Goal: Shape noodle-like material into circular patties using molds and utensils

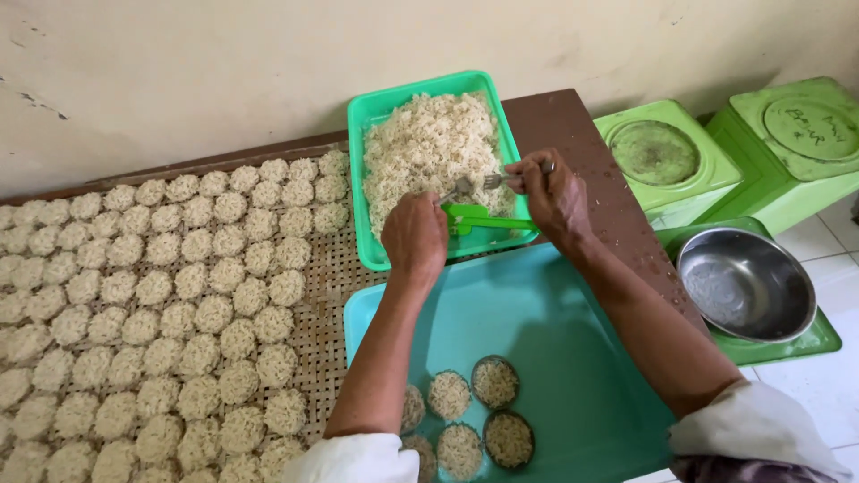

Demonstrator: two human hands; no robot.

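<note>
Beside hands (pixel 483 215), green square tins (pixel 667 161)

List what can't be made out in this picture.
Head view only:
- Left hand: its back hides the grip on the green scoop.
- Noodle rounds on the woven mat: cut off by the left and bottom edges.
- Green tins: lid writing too small.
- Right hand: fork handle hidden in the fist.

Single head view — looks steeply down, close over woven mat (pixel 331 268) and wall.

one green tub (pixel 367 179) of noodles, two forks (pixel 483 182), one steel bowl (pixel 744 283), two green tins (pixel 667 161)
</note>
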